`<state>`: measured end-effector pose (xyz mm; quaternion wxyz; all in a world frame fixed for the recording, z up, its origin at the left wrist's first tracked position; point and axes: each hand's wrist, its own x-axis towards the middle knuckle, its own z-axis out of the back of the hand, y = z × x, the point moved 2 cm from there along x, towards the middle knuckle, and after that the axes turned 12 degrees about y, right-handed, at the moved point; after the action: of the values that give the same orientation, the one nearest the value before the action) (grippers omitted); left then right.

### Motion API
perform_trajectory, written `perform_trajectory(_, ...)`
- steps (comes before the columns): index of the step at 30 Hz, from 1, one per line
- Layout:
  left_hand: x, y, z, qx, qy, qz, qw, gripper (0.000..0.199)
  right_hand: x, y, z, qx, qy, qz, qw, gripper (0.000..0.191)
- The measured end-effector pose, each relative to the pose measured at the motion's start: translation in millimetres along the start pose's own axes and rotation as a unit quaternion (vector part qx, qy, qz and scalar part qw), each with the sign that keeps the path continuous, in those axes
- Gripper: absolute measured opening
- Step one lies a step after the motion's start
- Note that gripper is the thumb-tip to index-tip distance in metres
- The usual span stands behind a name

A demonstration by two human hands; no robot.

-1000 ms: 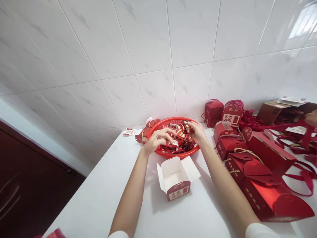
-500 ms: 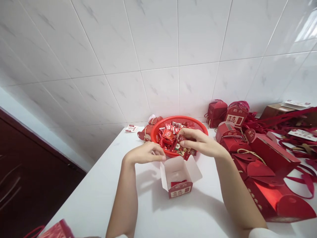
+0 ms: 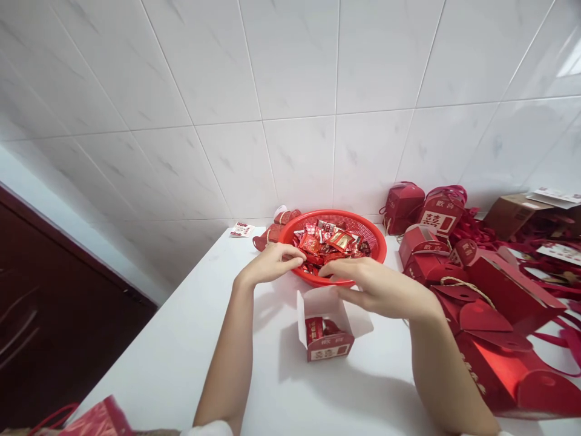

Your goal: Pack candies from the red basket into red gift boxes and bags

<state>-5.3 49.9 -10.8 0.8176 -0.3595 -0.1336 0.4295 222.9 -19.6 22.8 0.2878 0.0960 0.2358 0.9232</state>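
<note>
An open red and white box (image 3: pixel 329 352) stands on the white table, its flaps raised and red packets (image 3: pixel 315 330) lying inside. Behind it is a red plastic basket (image 3: pixel 380 248) filled with wrapped candies (image 3: pixel 340 240). My left hand (image 3: pixel 272 263) reaches to the basket's near left edge, fingers apart, with nothing seen in it. Over the box's back right flap and the basket's near rim is my right hand (image 3: pixel 376 286), palm down with fingers apart and holding nothing that shows.
Closed red boxes (image 3: pixel 508 369) and red ribbons (image 3: pixel 481 229) crowd the right side, near a brown carton (image 3: pixel 512 215). A printed card (image 3: pixel 242 229) lies at the back left. A tiled wall rises behind; a pink-red bag (image 3: pixel 97 419) shows at bottom left.
The dark red packet left my right hand, which moved toward me over the box. More packets show inside the box. My left hand shifted slightly up.
</note>
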Motion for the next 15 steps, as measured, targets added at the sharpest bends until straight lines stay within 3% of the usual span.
perform_trajectory(4, 19.9, 15.8, 1.6, 0.043, -0.013, 0.018, 0.999, 0.030, -12.8, -9.1, 10.9, -0.017, -0.088, -0.057, 0.994, 0.021)
perform_trajectory(10, 87.4, 49.2, -8.3, 0.090, 0.129, 0.063, 0.986, 0.025, -28.1, -20.4, 21.3, -0.018, -0.117, -0.069, 0.991, 0.022)
perform_trajectory(15, 122.9, 70.4, -25.7, 0.093, 0.131, 0.091, 0.983, 0.012, -32.3, -22.4, 24.4, -0.029, -0.132, -0.072, 0.988, 0.020)
